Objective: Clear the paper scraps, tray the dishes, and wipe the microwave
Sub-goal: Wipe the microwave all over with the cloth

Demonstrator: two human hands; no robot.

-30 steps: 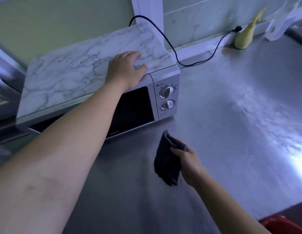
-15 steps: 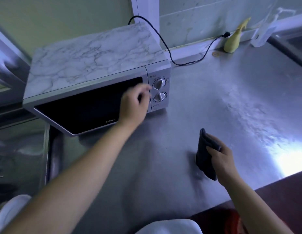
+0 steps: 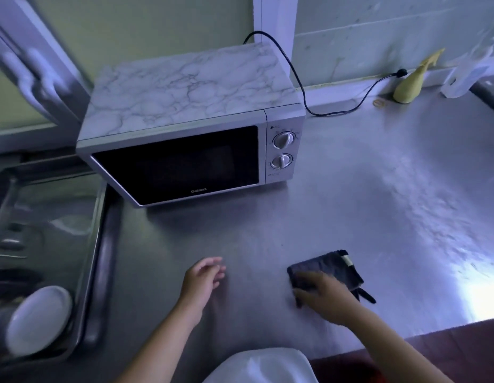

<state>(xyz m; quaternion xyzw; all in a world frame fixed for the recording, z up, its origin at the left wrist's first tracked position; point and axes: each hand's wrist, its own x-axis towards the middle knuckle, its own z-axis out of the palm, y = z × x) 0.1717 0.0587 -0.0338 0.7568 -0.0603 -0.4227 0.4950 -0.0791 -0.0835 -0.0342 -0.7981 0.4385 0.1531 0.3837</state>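
Note:
The microwave (image 3: 185, 106) stands at the back of the steel counter (image 3: 378, 189), with a marble-pattern top, a dark closed door and two knobs at its right. A dark cloth (image 3: 334, 268) lies flat on the counter in front of it, to the right. My right hand (image 3: 323, 297) rests on the cloth's near edge with fingers spread. My left hand (image 3: 204, 277) hovers over the bare counter left of the cloth, fingers relaxed and holding nothing. At far left, a metal tray (image 3: 100, 244) holds a white dish (image 3: 37, 319).
The microwave's black cord (image 3: 298, 78) runs along the wall to a plug at the right. A yellow squeeze bottle (image 3: 411, 84) and a clear bottle (image 3: 466, 76) stand by the back wall. The counter's front edge is near my body at the bottom right.
My left hand has left the microwave door and dropped back over the counter. My right hand has laid the cloth, held up before, flat on the counter.

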